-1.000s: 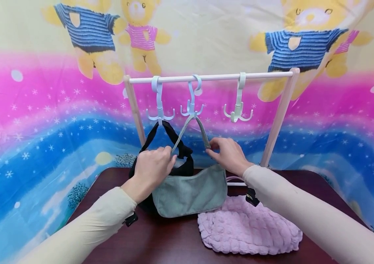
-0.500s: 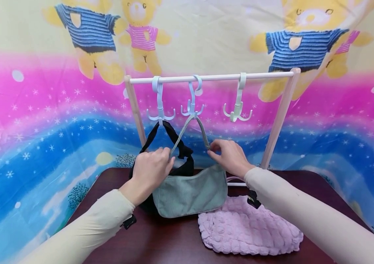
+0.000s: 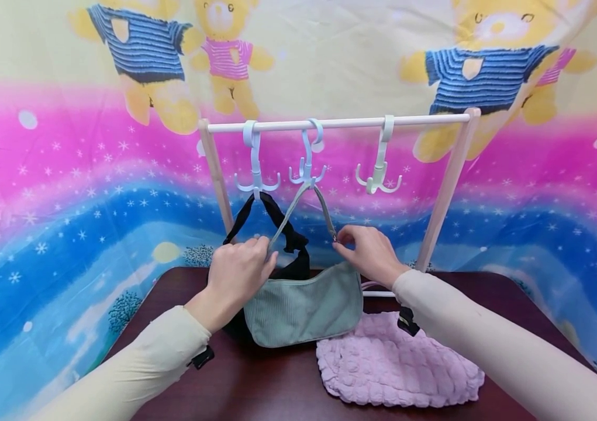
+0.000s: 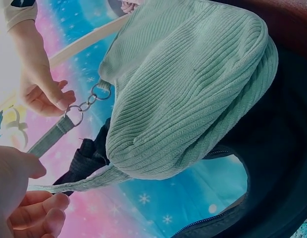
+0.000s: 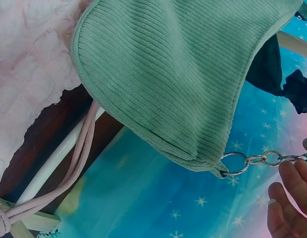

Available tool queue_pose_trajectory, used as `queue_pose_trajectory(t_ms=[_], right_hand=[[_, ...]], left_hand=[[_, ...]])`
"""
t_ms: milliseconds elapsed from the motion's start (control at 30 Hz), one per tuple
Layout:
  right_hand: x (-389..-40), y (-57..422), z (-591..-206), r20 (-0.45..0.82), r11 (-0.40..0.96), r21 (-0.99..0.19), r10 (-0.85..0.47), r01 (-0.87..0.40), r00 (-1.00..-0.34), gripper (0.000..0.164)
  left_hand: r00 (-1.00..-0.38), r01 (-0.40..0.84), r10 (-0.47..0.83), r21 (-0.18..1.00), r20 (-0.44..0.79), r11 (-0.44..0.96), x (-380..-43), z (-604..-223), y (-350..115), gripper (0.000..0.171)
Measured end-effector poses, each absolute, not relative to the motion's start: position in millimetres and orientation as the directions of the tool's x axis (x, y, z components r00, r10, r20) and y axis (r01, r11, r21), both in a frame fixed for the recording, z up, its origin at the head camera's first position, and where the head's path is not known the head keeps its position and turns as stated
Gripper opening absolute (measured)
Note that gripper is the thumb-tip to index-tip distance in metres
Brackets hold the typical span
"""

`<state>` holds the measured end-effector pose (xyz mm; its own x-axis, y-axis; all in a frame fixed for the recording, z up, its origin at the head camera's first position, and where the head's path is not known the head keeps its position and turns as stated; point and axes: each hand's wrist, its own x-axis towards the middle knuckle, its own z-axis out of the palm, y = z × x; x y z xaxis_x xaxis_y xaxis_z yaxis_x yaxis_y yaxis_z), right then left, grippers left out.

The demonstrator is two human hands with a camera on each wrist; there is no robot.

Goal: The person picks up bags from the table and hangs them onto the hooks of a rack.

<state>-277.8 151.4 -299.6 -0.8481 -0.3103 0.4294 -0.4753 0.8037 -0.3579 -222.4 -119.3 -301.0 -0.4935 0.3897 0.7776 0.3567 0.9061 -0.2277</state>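
Observation:
A green corduroy shoulder bag (image 3: 303, 310) hangs by its strap (image 3: 324, 210) from the middle blue hook (image 3: 306, 169). My left hand (image 3: 237, 275) holds the strap's left side; in the left wrist view that strap (image 4: 89, 184) runs between thumb and fingers. On the other side my right hand (image 3: 372, 248) pinches the strap's end, where metal rings (image 5: 257, 158) join it to the bag. Behind the green bag, a black bag (image 3: 235, 327) hangs by its black strap (image 3: 277, 216) from the left blue hook (image 3: 256, 175), mostly hidden.
A pale green hook (image 3: 379, 169) hangs further right on the white rail (image 3: 351, 123) of a wooden rack (image 3: 448, 193). A pink puffy bag (image 3: 398, 365) lies on the dark red table (image 3: 235, 386), its cord handle (image 5: 79, 153) behind it. A bear-print cloth (image 3: 40, 204) covers the wall.
Both hands have slid slightly down the strap: the left a little left and down, the right a little right and down. The bags and hooks have hardly moved.

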Motion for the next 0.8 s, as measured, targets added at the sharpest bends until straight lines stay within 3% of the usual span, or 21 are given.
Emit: queue_pose_trajectory(t_ms=[333,800], right_hand=[[-274.7,159.5,-302.3,0.435,0.819,-0.335,-0.304,-0.466,-0.847,0.020],[-265.5,168.2,-305.2,0.454,0.827,-0.288,-0.325,-0.482,-0.830,0.018]], left_hand=[[-0.452,0.355,0.405,-0.256,0.795,0.899,-216.0,-298.9,-116.0,0.026],[-0.472,0.370,0.414,-0.252,0.778,0.894,-207.2,-300.4,-107.4,0.027]])
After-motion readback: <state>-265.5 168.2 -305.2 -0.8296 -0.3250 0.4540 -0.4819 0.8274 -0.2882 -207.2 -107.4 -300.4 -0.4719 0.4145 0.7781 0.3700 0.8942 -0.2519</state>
